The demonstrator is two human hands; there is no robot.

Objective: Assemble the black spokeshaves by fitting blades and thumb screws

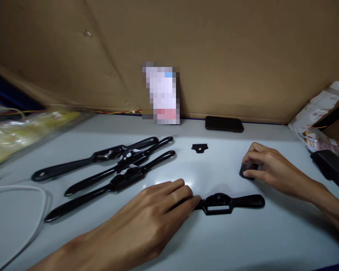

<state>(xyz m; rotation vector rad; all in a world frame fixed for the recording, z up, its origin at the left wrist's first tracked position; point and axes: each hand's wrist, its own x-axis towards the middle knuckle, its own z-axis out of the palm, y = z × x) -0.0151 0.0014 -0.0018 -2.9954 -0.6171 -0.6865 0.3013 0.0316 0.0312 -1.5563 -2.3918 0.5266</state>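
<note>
My left hand is closed around the left handle of a black spokeshave body that lies on the table, its mouth slot showing through. At the right, my right hand pinches a small dark block-like piece, smeared by motion, at or just above the tabletop. A small black clamp plate with a hole lies flat beyond the spokeshave body. To the left rest three spokeshaves with fittings on them: a far one, a middle one and a near one.
A pixelated upright card or screen leans on the cardboard wall. Before that wall lies a dark phone-like slab. Plastic bags and a white cable are at left; a bottle and a black object at right.
</note>
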